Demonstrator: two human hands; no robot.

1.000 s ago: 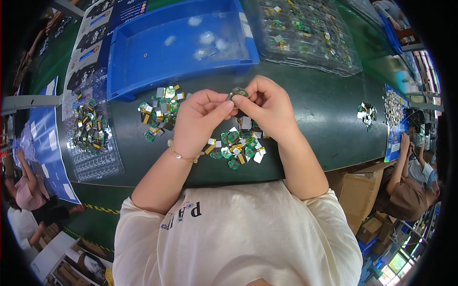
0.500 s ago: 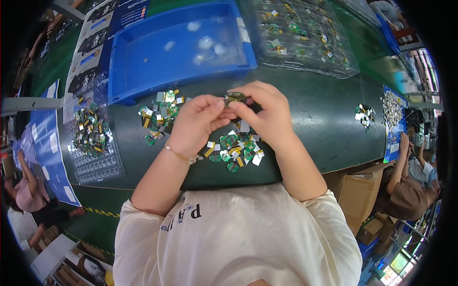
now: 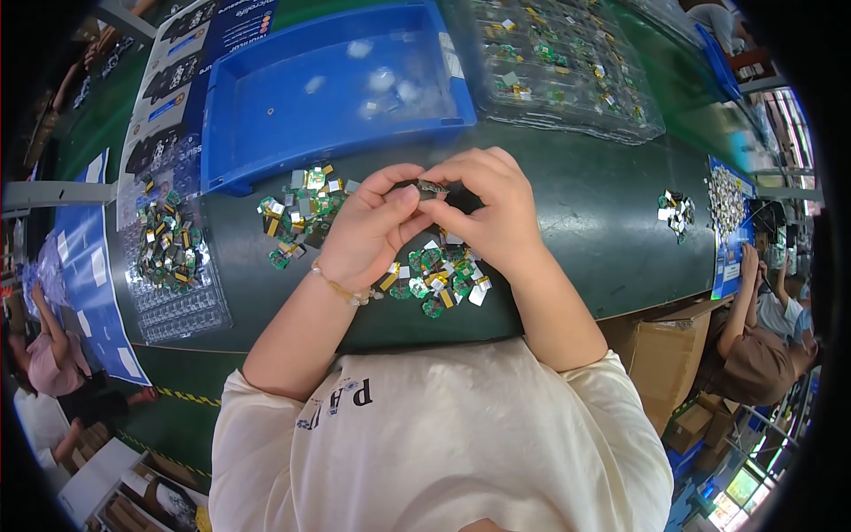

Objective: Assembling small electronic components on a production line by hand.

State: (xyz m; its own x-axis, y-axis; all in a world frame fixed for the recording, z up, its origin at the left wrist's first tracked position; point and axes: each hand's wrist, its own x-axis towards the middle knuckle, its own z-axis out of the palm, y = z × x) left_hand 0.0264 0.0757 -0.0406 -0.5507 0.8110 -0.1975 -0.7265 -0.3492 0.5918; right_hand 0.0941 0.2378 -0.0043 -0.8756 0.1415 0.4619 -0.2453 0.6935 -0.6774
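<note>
Both hands meet above the dark green table [image 3: 585,239], and between them sits one small circuit board [image 3: 432,187], a thin dark piece with a glint of metal, held off the surface; the left hand [image 3: 368,226] has its thumb and forefinger closed on the board's left end, the other fingers curled in, and the right hand [image 3: 492,208] pinches the right end in the same way, fingers bent close over it; the board looks very light and stiff, a flat sliver that probably will not flex, so only a fingertip grip suits it; its edges seem the safest hold, since the faces likely carry small parts that could be knocked or smudged; being so small and smooth it may slip from a loose pinch, and I cannot tell which face is up; just under the hands lies a loose pile of similar boards [image 3: 439,279], green with yellow and silver bits; a second pile [image 3: 301,208] lies to the left, beside a blue bin [image 3: 266,133]; a clear compartment tray [image 3: 567,71] stands beyond.
</note>
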